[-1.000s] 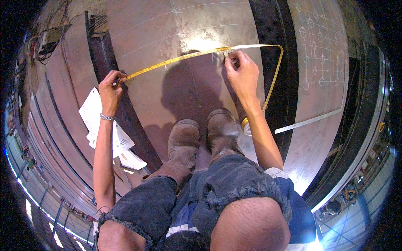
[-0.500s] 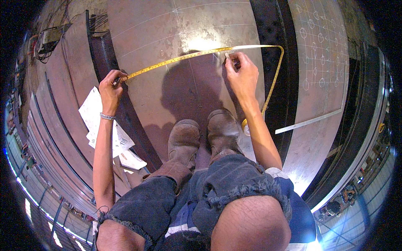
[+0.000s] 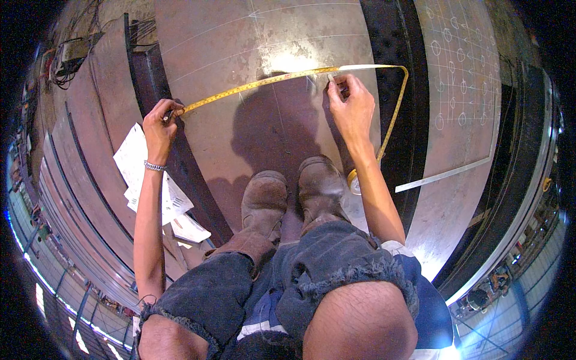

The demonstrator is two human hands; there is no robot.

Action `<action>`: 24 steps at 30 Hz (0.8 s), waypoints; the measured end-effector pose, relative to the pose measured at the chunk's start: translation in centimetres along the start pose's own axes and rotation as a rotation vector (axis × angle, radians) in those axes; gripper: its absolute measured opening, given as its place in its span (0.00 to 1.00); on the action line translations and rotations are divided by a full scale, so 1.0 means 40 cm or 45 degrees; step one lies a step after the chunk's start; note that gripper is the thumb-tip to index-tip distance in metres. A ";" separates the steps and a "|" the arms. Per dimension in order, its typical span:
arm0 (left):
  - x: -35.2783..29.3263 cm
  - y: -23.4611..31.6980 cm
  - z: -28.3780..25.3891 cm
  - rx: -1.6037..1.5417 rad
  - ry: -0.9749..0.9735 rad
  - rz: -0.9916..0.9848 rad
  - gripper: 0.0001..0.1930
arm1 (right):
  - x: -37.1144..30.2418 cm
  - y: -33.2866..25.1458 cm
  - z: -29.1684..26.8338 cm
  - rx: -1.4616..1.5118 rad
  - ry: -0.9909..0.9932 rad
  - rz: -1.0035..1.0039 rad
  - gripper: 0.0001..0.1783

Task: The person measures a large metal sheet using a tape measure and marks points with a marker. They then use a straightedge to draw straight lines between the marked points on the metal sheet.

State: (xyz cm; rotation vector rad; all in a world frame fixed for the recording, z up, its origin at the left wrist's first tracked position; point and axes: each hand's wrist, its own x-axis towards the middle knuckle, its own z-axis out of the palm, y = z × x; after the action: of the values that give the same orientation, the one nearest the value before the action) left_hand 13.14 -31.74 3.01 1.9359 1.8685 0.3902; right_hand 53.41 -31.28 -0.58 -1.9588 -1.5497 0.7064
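Note:
A yellow tape measure (image 3: 240,92) stretches across the metal plate (image 3: 210,36) between my boots and its far part. At the plate's left edge my left hand (image 3: 161,126) is closed, pinching the tape's end; a dark pen-like stick also shows in its fingers. My right hand (image 3: 353,108) is closed in a pinch around a small pale stick, probably marking chalk (image 3: 330,78), just below the tape. Past that hand the tape bends and runs back to its round case (image 3: 354,182) beside my right forearm. Short white marks lie on the plate under the tape.
White paper sheets (image 3: 135,153) lie by my left forearm. To the right, another plate (image 3: 447,144) bears chalked circles and lines, with a flat metal strip (image 3: 441,174) across it. Dark beams (image 3: 396,36) run between the plates. My boots (image 3: 264,195) stand on the middle plate.
My right hand has shifted slightly right along the tape with the pale stick. The tape's bend has moved a touch right. My left hand stays put.

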 end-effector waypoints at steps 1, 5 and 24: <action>0.001 0.001 0.001 -0.004 0.000 0.006 0.13 | 0.000 0.001 0.000 0.002 -0.002 0.004 0.11; -0.001 0.002 -0.002 -0.014 -0.009 0.003 0.13 | 0.001 -0.003 0.000 0.012 -0.020 -0.026 0.11; -0.001 -0.002 0.003 -0.020 0.019 0.020 0.14 | -0.001 -0.035 0.047 0.014 -0.083 -0.160 0.10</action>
State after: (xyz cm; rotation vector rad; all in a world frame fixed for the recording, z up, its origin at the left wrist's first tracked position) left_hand 13.12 -31.79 2.89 1.9435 1.8554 0.4244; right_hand 51.14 -30.86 -0.97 -1.8289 -1.6874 0.7312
